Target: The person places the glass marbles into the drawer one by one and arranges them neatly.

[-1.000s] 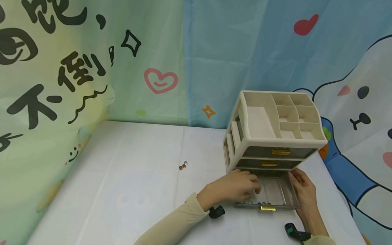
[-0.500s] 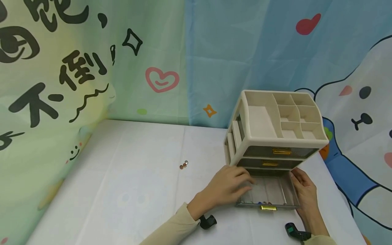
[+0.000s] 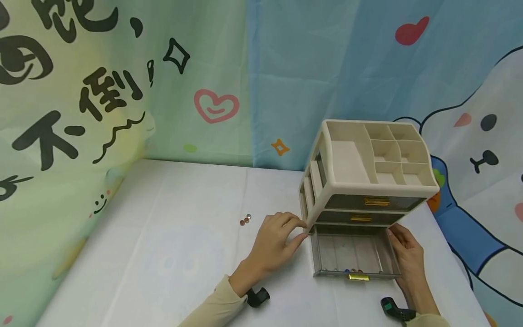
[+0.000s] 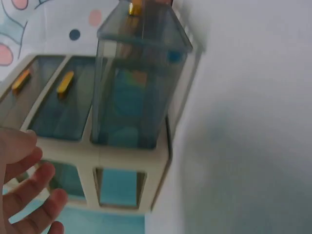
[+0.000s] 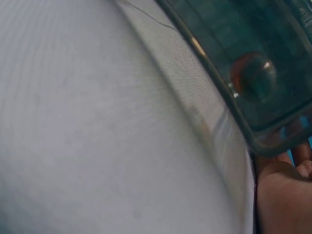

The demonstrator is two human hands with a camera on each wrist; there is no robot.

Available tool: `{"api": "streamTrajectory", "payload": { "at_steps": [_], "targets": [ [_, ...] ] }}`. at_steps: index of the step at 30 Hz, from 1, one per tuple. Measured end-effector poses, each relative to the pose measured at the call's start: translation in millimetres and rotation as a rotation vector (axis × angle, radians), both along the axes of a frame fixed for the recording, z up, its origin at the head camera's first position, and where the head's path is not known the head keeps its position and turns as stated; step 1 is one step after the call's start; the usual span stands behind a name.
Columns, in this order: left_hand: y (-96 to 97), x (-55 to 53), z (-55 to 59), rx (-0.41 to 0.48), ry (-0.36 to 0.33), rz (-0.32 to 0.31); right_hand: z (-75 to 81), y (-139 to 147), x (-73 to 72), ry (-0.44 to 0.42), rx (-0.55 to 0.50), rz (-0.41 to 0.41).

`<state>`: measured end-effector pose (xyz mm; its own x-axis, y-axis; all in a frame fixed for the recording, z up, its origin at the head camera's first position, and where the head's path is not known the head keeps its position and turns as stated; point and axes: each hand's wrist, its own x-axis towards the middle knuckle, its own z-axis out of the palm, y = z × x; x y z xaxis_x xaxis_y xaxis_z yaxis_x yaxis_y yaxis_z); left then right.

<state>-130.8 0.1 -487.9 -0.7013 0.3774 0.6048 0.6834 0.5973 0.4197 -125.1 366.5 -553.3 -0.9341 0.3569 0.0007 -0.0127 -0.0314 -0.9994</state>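
Observation:
A cream desktop drawer cabinet [image 3: 380, 186] stands on the table with its lowest clear drawer [image 3: 347, 252] pulled out. Several small marbles [image 3: 353, 270] lie along the drawer's front; close up, the right wrist view shows a clear one with orange in it [image 5: 253, 75]. My left hand [image 3: 278, 240] is beside the cabinet's lower left corner, fingers spread and slightly bent, nothing between them. My right hand [image 3: 408, 254] rests along the drawer's right side, its fingers extended toward the cabinet and partly hidden by the drawer in the right wrist view.
Three small brownish round pieces [image 3: 245, 220] lie on the white tablecloth [image 3: 184, 240] left of the cabinet. Two upper drawers with gold handles [image 3: 376, 202] are closed. An organiser top with several compartments [image 3: 384, 152] faces up. A printed curtain [image 3: 294, 77] hangs behind.
My left hand has come up out of the drawer and moved left, to beside the cabinet's corner. The right hand and the pulled-out drawer stay where they were.

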Motion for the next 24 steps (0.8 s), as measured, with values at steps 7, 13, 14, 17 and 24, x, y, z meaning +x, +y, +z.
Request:
{"api": "streamTrajectory", "payload": {
  "at_steps": [7,13,14,17,24],
  "targets": [
    [-27.8,-3.3,0.1,0.017,-0.041,0.067,0.4,0.4,-0.3,0.007,0.027,-0.01],
    [-50.1,-5.4,-1.6,0.027,-0.07,0.122,1.0,-0.4,-0.5,0.002,0.014,0.001],
    [-53.9,-5.5,-2.0,0.028,-0.079,0.134,0.7,-1.0,-0.1,-0.003,0.014,0.006],
    [-63.8,-6.3,-3.5,0.029,-0.089,0.173,0.5,-1.6,0.3,-0.01,0.022,0.019],
    [-83.2,-8.7,-6.0,0.048,-0.069,0.247,1.0,-1.2,-0.8,-0.021,0.053,0.011]
  ]
}}
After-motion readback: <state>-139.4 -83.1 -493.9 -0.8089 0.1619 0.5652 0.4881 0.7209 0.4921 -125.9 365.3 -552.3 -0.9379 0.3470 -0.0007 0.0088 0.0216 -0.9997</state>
